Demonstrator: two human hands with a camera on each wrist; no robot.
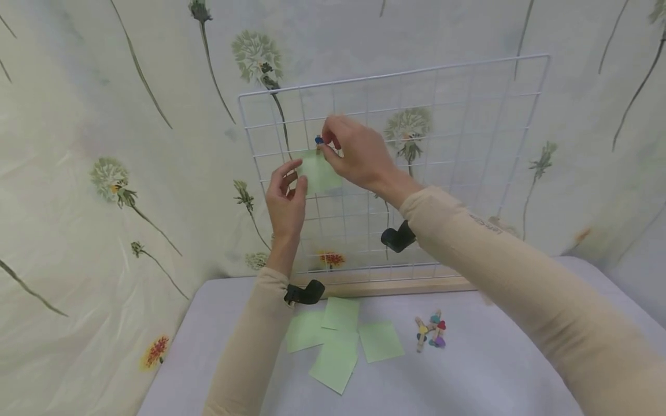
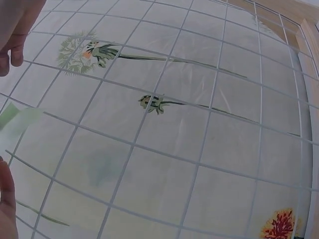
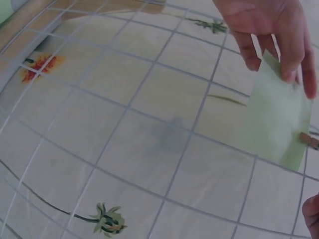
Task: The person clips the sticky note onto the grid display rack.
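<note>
A pale green paper square [image 1: 321, 175] lies against the white wire grid [image 1: 368, 133], its top edge near a horizontal wire. My left hand [image 1: 286, 199] pinches the paper's left side, with the thumb in front, as the right wrist view shows. At the top edge sits a small wooden clothespin [image 1: 319, 141] with a blue decoration. My right hand [image 1: 359, 151] has thumb and index finger curled together at this clothespin. In the right wrist view the clothespin [image 3: 307, 140] overlaps the paper's edge and runs out of frame.
The grid stands in a wooden base [image 1: 395, 288] at the back of the white-covered table [image 1: 468, 358]. Several green paper squares [image 1: 333, 361] lie in front of it. Right of them is a cluster of clothespins [image 1: 430, 331] with coloured decorations. Floral-patterned fabric [image 1: 156, 242] hangs behind.
</note>
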